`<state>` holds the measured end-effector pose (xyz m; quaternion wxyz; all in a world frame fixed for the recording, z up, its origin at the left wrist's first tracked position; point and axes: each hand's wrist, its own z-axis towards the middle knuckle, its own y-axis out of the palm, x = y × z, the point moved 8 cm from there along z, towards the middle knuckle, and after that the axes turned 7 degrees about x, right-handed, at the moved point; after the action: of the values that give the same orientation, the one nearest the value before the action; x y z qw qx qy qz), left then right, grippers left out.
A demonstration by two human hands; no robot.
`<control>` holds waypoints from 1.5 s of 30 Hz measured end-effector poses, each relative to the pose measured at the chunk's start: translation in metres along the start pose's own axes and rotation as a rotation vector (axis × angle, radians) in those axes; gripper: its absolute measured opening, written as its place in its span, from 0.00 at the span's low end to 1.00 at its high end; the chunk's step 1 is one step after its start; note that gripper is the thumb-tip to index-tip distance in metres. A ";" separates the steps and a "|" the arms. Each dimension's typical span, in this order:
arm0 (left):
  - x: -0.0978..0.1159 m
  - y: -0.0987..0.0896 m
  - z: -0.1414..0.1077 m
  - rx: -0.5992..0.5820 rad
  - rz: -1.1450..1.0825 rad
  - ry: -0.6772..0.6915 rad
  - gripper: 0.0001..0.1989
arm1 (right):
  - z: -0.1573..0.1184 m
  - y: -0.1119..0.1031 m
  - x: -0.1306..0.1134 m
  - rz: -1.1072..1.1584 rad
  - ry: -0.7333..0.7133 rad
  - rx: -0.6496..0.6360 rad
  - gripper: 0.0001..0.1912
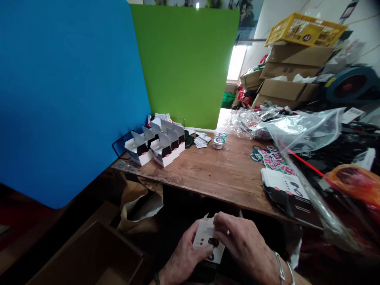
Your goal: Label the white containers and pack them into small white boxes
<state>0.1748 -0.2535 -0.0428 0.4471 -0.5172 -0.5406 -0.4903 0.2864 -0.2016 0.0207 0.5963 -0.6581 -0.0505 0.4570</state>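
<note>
A small white-and-black printed carton [204,231] is held in front of the table edge, low in the head view. My left hand [187,251] grips it from the left, thumb across its printed face. At its top right, my right hand [237,237] pinches the upper edge, fingers bent over it; the fingertips are partly hidden. Several open small boxes [162,152] with raised flaps stand in rows on the wooden table [216,174]. On the table's right side lies a stack of flat printed cartons [285,184].
Round tins [219,143] and small white cards [202,141] lie near the green divider [187,63]. Colourful stickers [274,160] and clear plastic bags [305,126] clutter the right. Below left are an open cardboard box [97,245] and a brown paper bag [130,198].
</note>
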 end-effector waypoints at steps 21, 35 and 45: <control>-0.038 -0.045 -0.003 0.630 -0.070 -0.239 0.19 | 0.001 0.032 0.013 0.396 0.100 -0.299 0.16; 0.004 -0.033 0.002 0.257 0.542 0.228 0.14 | 0.010 0.077 0.043 0.648 0.317 -0.310 0.13; 0.007 -0.047 0.029 0.007 0.533 -0.108 0.08 | 0.012 0.073 0.049 0.452 0.261 -0.455 0.22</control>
<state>0.1279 -0.2230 -0.0424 0.5327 -0.6652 -0.4100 -0.3251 0.2717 -0.1834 -0.0653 0.3197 -0.8216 0.0727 0.4663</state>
